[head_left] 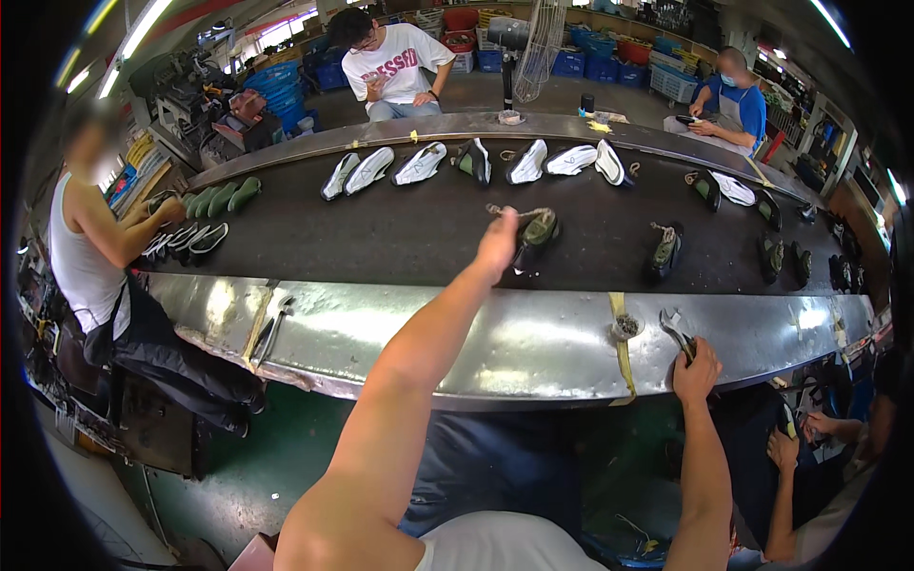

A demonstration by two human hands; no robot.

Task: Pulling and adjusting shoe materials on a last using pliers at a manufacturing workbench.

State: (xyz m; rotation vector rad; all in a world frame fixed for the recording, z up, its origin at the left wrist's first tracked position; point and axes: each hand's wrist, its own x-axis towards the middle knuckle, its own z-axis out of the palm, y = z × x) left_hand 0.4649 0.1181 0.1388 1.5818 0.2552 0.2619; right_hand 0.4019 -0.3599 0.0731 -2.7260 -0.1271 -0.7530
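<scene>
My left hand (497, 245) reaches out over the dark belt, its fingers closed around a pale lace that runs to a dark green shoe (539, 229). The shoe sits on the belt just right of the hand. Close to the metal ledge's front edge, my right hand (698, 369) grips a pair of pincers (677, 330) whose metal head points away from me. A small cup of little dark bits (625, 327) stands left of the pincers. Farther right on the belt rests another green shoe with a lace (665, 250).
White-and-black shoes (419, 165) line the belt's far side. More shoes (771, 257) sit at right. A second tool (271, 335) lies on the metal ledge (457, 333). Co-workers are at left (95, 238), far side (405, 67) and right (738, 100); another's hand (784, 447) shows lower right.
</scene>
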